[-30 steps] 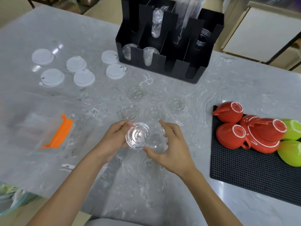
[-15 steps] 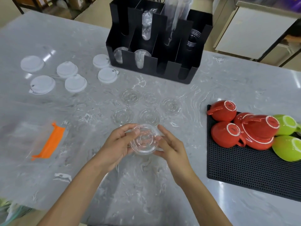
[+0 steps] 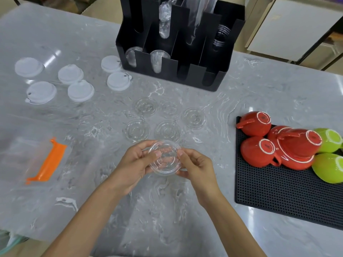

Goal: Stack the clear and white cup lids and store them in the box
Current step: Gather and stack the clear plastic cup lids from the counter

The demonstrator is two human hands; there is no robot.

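Centre frame: clear lid (image 3: 165,158) pinched between left hand (image 3: 135,164) and right hand (image 3: 198,167), above marble counter (image 3: 167,210). Five clear lids (image 3: 168,131) flat just above. White lids (image 3: 80,90) upper left. Black box (image 3: 178,71) top centre.

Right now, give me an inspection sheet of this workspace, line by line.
Surface: grey marble counter.
Job's things: six white lids far left; five clear lids lying mid-counter; black organizer box behind them.
Clutter: red cups and green cups upturned on black mat; bag with orange strip.
Grippers: left hand and right hand hold clear lid stack by its rim.
Cables: nothing seen.
Surroundings: white cabinet.
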